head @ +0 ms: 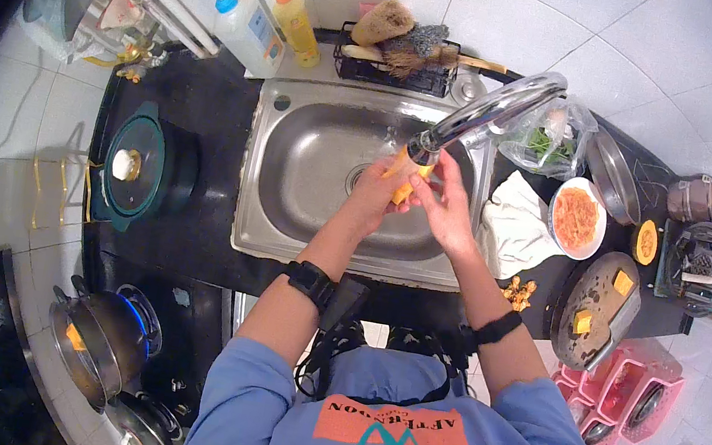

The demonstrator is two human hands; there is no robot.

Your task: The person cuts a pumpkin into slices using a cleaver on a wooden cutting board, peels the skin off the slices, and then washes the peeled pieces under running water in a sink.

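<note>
Over the stainless steel sink [303,208], my left hand [371,190] is closed around an orange piece of pumpkin [403,193]. The fingers of my right hand [445,208] press on the same piece from the other side. Both hands are directly below the spout of the chrome faucet [491,108], which hides part of the piece. Whether water is running is hard to tell. The sink's basin surrounds a drain, partly hidden by my left hand.
At right are a white cloth [512,231], a bowl of orange shreds [576,218], a half pumpkin [647,241] and a round chopping board [583,282] with two pumpkin pieces and a cleaver [616,331]. At left, a pot [106,351] holding a pumpkin piece sits over a blue flame [140,329].
</note>
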